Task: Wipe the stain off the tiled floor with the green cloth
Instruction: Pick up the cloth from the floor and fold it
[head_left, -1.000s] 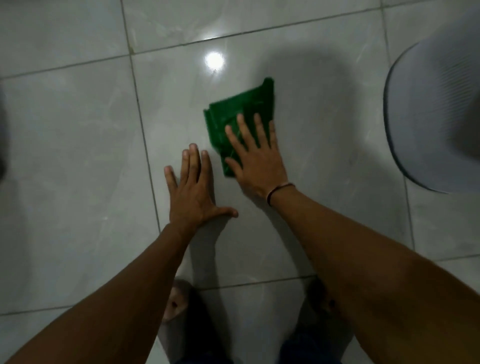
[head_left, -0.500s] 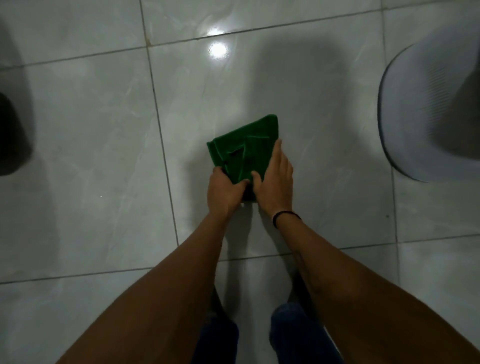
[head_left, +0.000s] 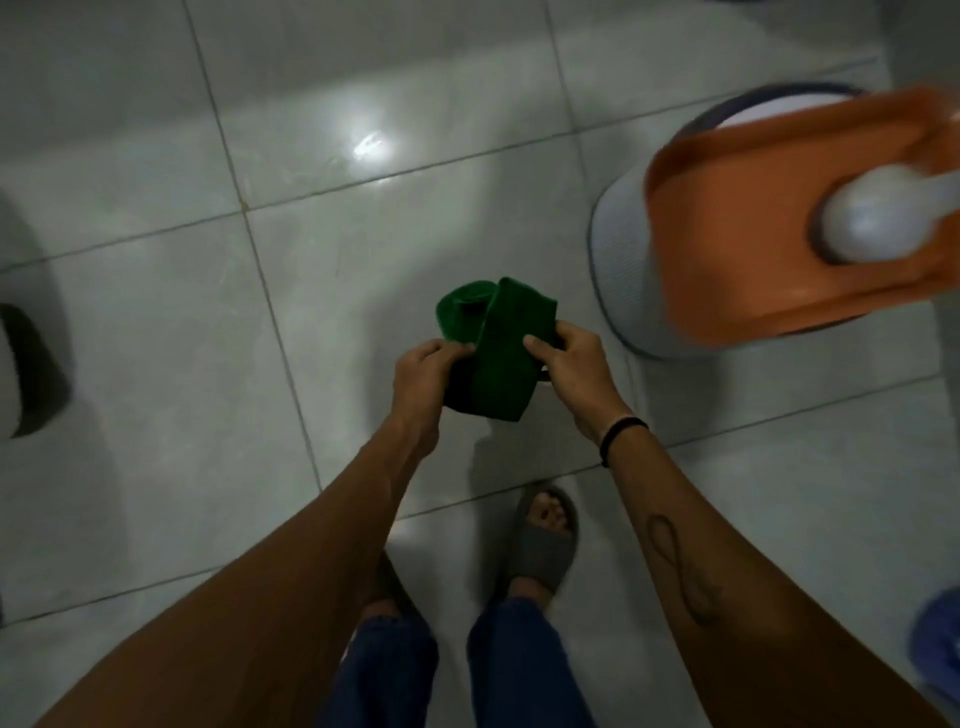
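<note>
The green cloth (head_left: 498, 353) is folded and bunched, held up off the grey tiled floor (head_left: 208, 338) between both hands. My left hand (head_left: 426, 376) pinches its left edge. My right hand (head_left: 569, 366), with a dark band on the wrist, grips its right edge. No stain is visible on the tiles below; the floor shows only a bright light reflection further ahead.
A grey round bucket (head_left: 623, 270) stands at the right with an orange tray (head_left: 753, 249) on top holding a white scoop (head_left: 872, 218). A dark object (head_left: 31, 369) sits at the left edge. My feet in grey slippers (head_left: 543, 540) stand below the hands.
The cloth was flat on the floor under my right hand, then both hands gathered it. Now it is lifted off the tiles and the view has risen, showing my feet.
</note>
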